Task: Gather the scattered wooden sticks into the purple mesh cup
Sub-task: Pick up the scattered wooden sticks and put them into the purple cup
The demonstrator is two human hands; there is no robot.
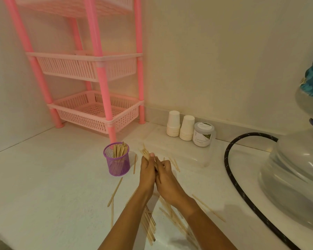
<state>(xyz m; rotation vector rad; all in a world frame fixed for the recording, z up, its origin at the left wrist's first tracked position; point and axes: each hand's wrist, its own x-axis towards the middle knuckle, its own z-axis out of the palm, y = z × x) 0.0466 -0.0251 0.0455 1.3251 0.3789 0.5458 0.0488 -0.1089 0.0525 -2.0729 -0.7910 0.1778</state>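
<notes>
Clasping a bundle of sticks (145, 152) between them, the left hand (147, 175) and the right hand (165, 175) meet side by side above the tabletop (52, 186); the fingers of both curl round the bundle, and its pale ends poke out past the left thumb, pointing away from the person. Just to the left of the hands the purple mesh cup (117, 160) stands upright; a sheaf of sticks is in it on end, rising above the rim. Loose sticks (115, 191) lie about the tabletop: one between the cup and the left hand; a few just beyond the right hand; a slanting one in front of the cup; a heap under the forearms; a long one off to the right.

Farther back, against the wall, two stacks of white paper cups (173, 123) stand upside down; touching them on the right is a small jar (202, 134) whose label reads "Cardamom Extract"; the finer print on its lid is too small to read. A pink rack (98, 87) with slatted baskets fills the far left corner; a black hose (242, 186) curves across the right side, beside a large clear vessel (296, 177).
</notes>
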